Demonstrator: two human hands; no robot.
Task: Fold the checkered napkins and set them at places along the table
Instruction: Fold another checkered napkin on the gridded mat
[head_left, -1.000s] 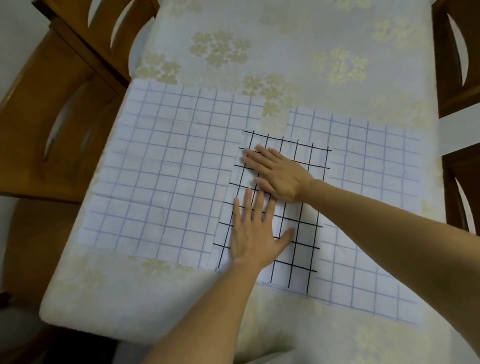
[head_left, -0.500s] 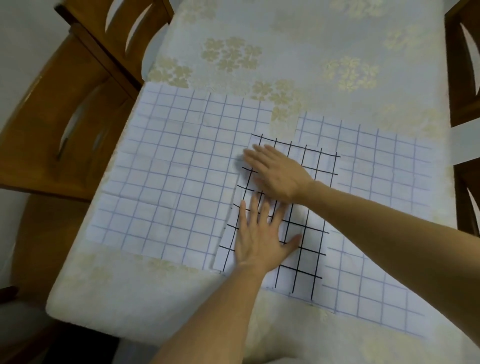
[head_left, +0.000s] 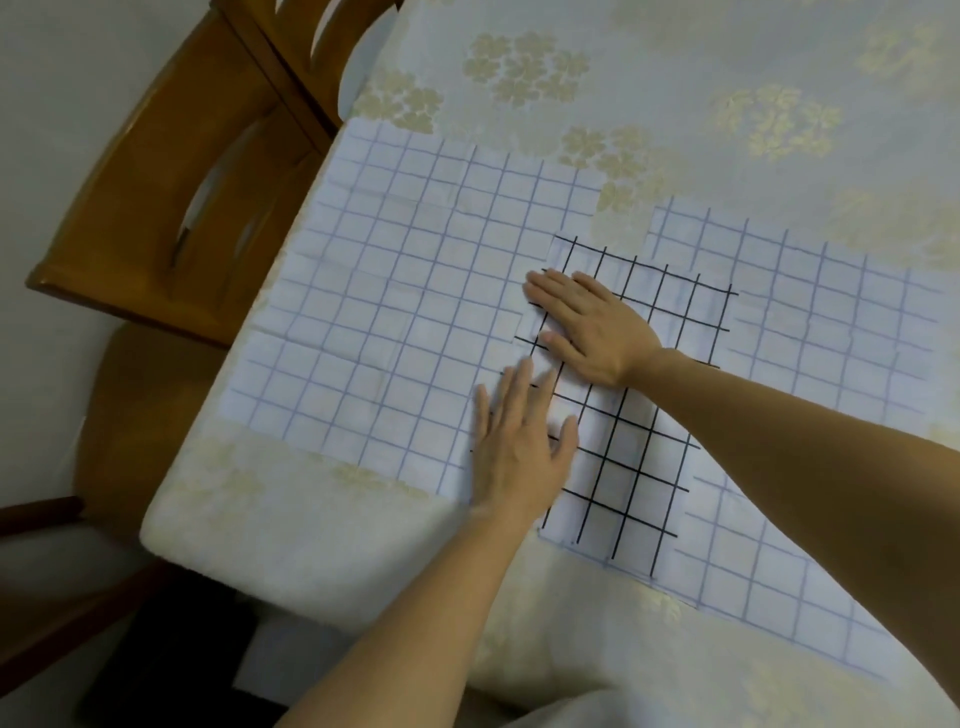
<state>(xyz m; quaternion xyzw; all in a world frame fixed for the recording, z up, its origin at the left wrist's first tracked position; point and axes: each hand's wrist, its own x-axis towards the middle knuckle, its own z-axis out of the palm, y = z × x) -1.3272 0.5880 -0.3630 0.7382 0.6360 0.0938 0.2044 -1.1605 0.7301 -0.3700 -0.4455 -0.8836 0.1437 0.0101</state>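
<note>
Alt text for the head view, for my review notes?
The left hand and right hand press flat on a folded black-checked napkin. It overlaps the left blue-checked napkin and the right blue-checked napkin, both spread on a floral tablecloth; a wooden chair stands at the left.

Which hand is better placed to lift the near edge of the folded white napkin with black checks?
Probably the left hand: it lies flat on the white black-checked cloth napkin, nearer that edge. The right hand presses the far half.
</note>
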